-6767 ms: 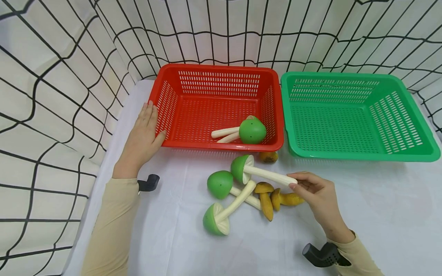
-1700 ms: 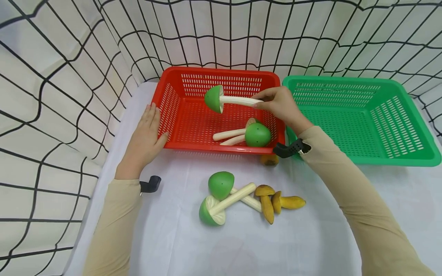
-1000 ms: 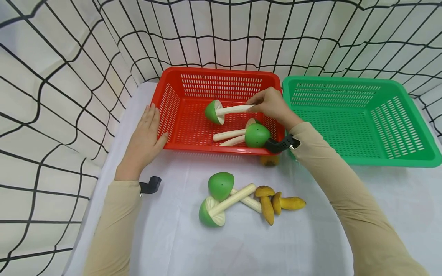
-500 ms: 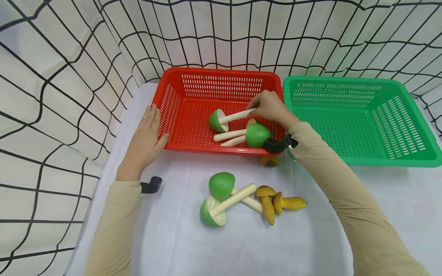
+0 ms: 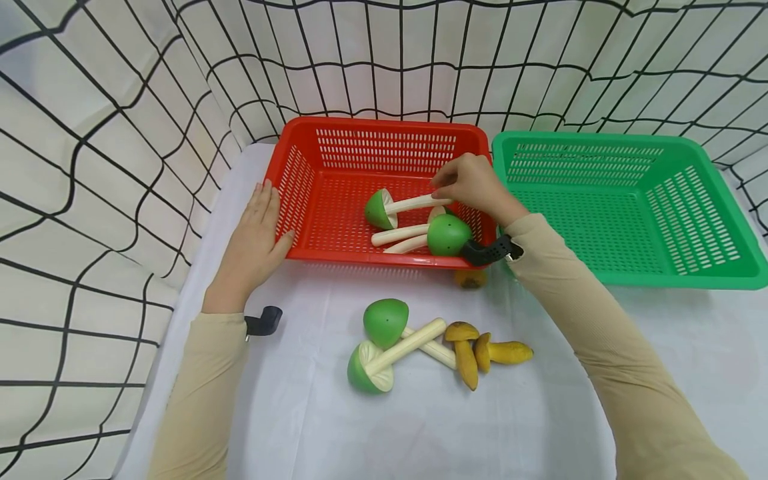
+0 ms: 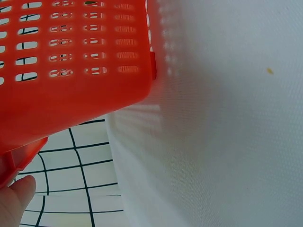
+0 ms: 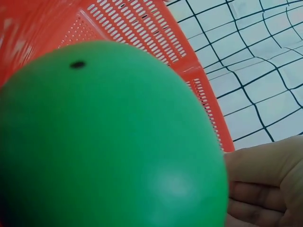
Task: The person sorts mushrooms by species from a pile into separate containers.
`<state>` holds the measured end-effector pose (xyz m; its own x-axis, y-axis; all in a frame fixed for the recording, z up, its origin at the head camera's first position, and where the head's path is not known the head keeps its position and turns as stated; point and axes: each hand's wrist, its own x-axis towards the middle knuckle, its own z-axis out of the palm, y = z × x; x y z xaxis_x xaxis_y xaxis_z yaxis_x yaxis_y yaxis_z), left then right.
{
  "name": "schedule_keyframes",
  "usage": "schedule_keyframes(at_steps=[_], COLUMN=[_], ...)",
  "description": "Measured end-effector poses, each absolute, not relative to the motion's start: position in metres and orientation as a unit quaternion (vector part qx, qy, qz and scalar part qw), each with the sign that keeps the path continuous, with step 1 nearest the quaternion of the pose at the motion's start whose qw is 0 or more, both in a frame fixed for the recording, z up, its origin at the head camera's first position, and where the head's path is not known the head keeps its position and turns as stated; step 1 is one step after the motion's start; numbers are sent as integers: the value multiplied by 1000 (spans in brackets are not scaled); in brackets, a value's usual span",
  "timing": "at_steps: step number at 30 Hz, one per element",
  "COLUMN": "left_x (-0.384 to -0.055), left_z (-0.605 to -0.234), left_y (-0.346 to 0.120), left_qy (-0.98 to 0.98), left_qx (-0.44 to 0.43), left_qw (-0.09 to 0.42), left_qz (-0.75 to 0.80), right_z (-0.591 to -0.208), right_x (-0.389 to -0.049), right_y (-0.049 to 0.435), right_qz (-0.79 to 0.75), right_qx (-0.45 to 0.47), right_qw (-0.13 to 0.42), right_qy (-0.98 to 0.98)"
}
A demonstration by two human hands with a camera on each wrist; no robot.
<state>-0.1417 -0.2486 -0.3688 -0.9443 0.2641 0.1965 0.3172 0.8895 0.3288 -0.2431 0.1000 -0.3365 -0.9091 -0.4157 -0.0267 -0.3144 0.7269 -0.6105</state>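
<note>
Green mushroom (image 5: 403,205) lying in the red basket (image 5: 384,122), upper centre! Beside its stem, the right hand (image 5: 471,187) has loose fingers; the left hand (image 5: 249,243), straight fingers at the rim. Danger: the strap (image 5: 489,252), swinging out, could clip the neighbouring cap (image 5: 450,235).

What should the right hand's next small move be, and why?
I'd probably open the grip of the right hand fully and lift it clear. The green-capped mushroom beneath it is inside the red basket, with its cap low and seemingly resting, though whether the hand pinches the stem is hard to tell.
</note>
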Motion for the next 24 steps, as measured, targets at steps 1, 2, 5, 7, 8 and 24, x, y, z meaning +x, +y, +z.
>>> schedule_keyframes(at_steps=[1, 2, 5, 7, 8, 24], left_x=[-142, -142, -143, -143, -143, -144], left_z=[-369, -369, -369, -370, -370, -372], left_y=[-249, -249, -249, -249, -249, -250], left_qy=[-969, -970, -970, -970, -970, -971], left_qx=[-150, -149, -149, -149, -149, -145], left_qw=[73, 73, 72, 72, 72, 74], left_qz=[-180, -179, -177, -177, -176, -174], right_z=[-336, -335, -332, -330, -329, -316], right_x=[-242, -241, -238, -235, -233, -176], right_y=[101, 102, 106, 109, 110, 139], right_qz=[-313, -315, -321, -323, -325, -373], right_qx=[-198, -199, -200, -199, -199, -226], right_qw=[75, 70, 59, 56, 54, -17], right_qy=[926, 925, 924, 923, 923, 900])
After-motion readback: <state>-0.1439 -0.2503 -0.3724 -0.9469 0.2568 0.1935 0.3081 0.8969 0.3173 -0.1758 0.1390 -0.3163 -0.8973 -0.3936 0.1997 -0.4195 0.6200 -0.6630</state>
